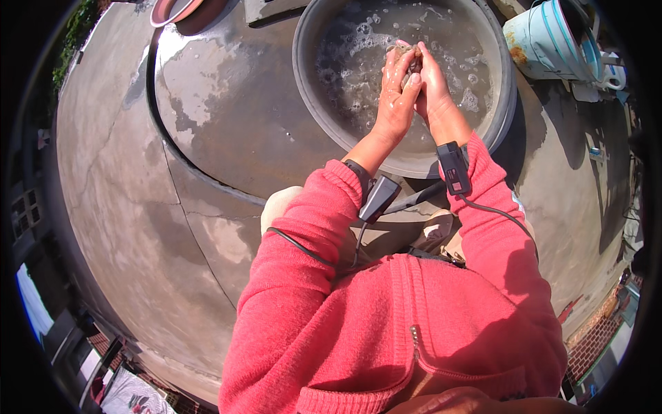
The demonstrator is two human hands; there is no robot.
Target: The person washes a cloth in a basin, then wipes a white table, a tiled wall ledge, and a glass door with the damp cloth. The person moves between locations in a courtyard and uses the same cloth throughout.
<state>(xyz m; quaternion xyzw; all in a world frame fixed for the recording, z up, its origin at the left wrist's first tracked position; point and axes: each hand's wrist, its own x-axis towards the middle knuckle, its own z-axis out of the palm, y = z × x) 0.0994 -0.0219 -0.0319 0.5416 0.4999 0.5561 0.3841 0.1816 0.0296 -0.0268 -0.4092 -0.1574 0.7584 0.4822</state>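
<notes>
Both of my hands meet over a large grey basin (301, 65) of murky water (348, 90) with foam and bubbles on it. My left hand (393, 110) is wet, its fingers pressed against those of my right hand (433, 96). Both are closed around something small, wet and greyish-brown (414, 65); only a bit shows between the fingers, and its kind cannot be made out. A black device (378, 199) with a cable is strapped at my left wrist, and another black device (454, 168) sits on my right wrist.
A light blue bucket (545, 43) with a rusty patch stands right of the basin, near a white handled container (612, 77). Far left is a pink basin (160, 15). A dark hose (172, 146) curves across the wet concrete floor (124, 179).
</notes>
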